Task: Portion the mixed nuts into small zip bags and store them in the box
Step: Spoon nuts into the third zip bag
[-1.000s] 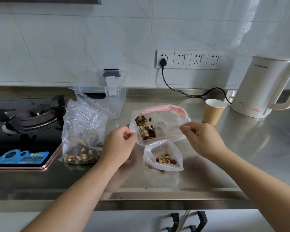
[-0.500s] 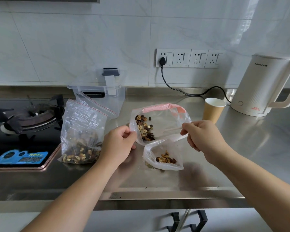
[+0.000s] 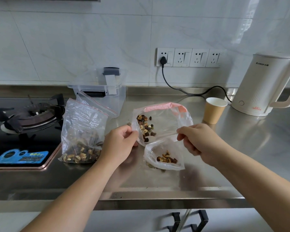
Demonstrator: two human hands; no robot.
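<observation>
Since the earlier frame the right hand (image 3: 201, 143) had dropped slightly, drawing the bag edge down toward the small zip bag (image 3: 164, 156) on the counter (image 3: 241, 148). Both hands were pinched shut on the pink-topped bag (image 3: 164, 121), the left hand (image 3: 120, 144) at its left edge, nuts (image 3: 145, 127) heaped inside. The big nut bag (image 3: 82, 133) stood left, before the clear box (image 3: 105, 96). A paper cup (image 3: 213, 110) and kettle (image 3: 261, 86) sat right; bare counter lay toward the front edge.
</observation>
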